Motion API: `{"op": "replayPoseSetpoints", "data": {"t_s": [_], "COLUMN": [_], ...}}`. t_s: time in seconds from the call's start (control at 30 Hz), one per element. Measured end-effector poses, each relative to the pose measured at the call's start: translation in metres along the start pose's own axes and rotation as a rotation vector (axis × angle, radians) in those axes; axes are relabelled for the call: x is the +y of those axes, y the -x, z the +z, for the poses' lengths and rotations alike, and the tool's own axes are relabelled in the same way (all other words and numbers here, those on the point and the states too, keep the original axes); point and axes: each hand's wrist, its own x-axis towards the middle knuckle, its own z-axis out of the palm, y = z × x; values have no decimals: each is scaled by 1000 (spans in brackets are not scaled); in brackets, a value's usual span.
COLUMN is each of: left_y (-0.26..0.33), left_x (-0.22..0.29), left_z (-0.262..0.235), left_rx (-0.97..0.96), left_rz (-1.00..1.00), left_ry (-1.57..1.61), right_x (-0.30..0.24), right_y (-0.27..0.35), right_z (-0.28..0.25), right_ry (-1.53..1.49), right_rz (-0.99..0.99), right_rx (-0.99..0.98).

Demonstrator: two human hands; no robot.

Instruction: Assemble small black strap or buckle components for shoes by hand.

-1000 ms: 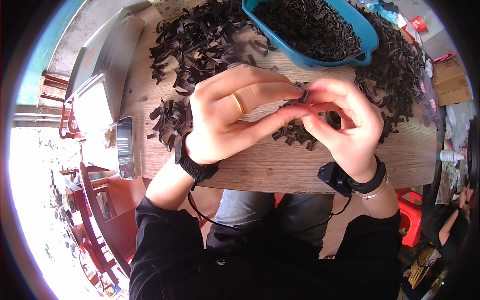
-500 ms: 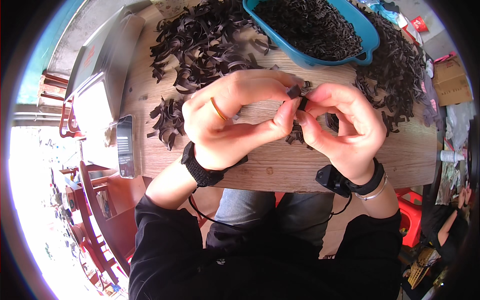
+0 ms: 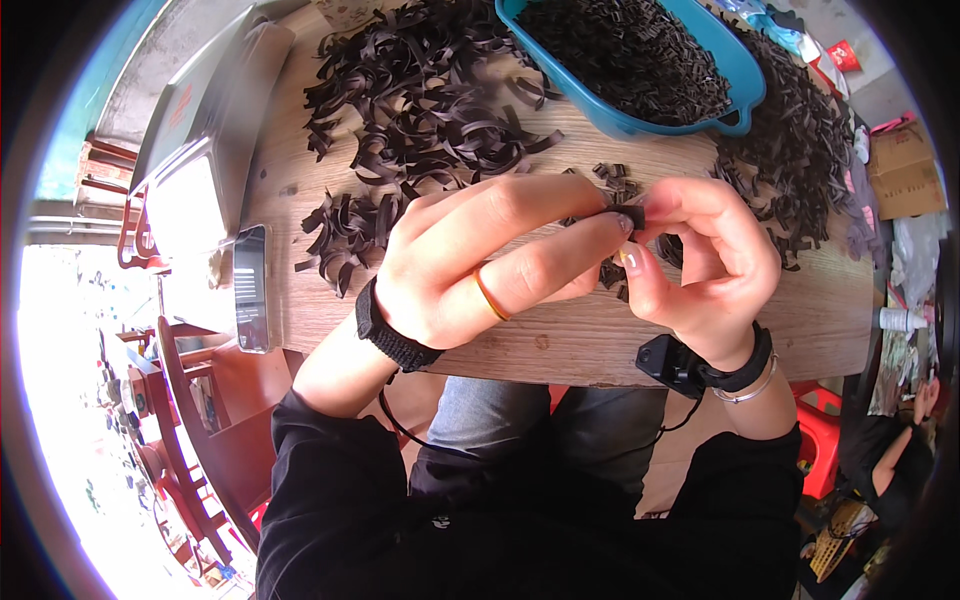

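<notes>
Between the fingertips of both hands is a small dark strip [image 3: 632, 214], which looks folded; its lower part is hidden by the fingers. My left hand [image 3: 478, 252], with a gold ring, reaches over from the left and pinches the strip with its fingertips. From the right, my right hand [image 3: 715, 262] grips it between thumb and forefinger, the other fingers curled. Just behind the fingertips lies a little cluster of small dark folded pieces [image 3: 618, 183]. Loose dark strips [image 3: 430, 120] are heaped on the wooden table [image 3: 540, 345] beyond my left hand.
A blue basin [image 3: 640, 128] full of small dark pieces stands at the far side. More dark strips [image 3: 800, 150] are piled at the right. A phone [image 3: 252, 290] and a grey box [image 3: 215, 120] sit at the left edge. A red stool [image 3: 820, 440] is at the right.
My left hand has turned over, its back now facing up and its fingers reaching further right across the strip. The right hand stays nearly in place, still pinching.
</notes>
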Motion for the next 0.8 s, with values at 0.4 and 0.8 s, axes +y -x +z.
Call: {"op": "replayPoseSetpoints", "data": {"t_s": [0.4,0.8], "left_y": [4,-2], "left_x": [-10,-12], "left_z": [5,2], "left_rx": [-28,-77], "left_rz": [97,4], "left_ry": [-23,109], "right_x": [-1,2], "right_y": [-2,-6], "right_z": [-4,-7], "right_ry": [12,81], "right_rz": [42,-26], "right_rx": [-48,-105]}}
